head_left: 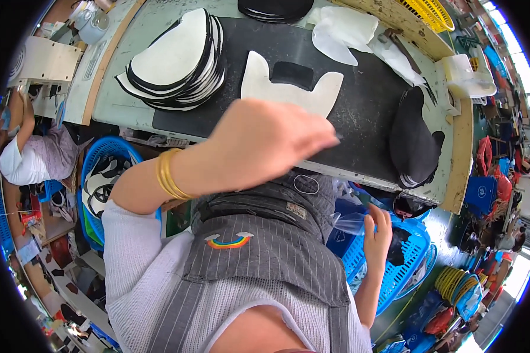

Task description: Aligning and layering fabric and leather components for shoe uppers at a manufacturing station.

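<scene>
My left hand (277,141) is raised over the near edge of the worktable, its fingers curled together; anything inside them is hidden. Just beyond it a white U-shaped cut piece (288,93) lies flat on a black mat (359,112), partly covered by the hand. A small black piece (292,73) sits in the notch of that white piece. Down at my right side, my right hand (378,235) is held up beside a blue plastic basket (403,267), fingers apart and nothing seen in them. Dark material lies in this basket.
A stack of white and black cut pieces (179,62) stands on the left of the table, a black stack (415,138) on the right. White sheets (344,32) and a hammer (403,50) lie at the back right. Another blue basket (109,153) is at my left; a person (38,156) works beyond.
</scene>
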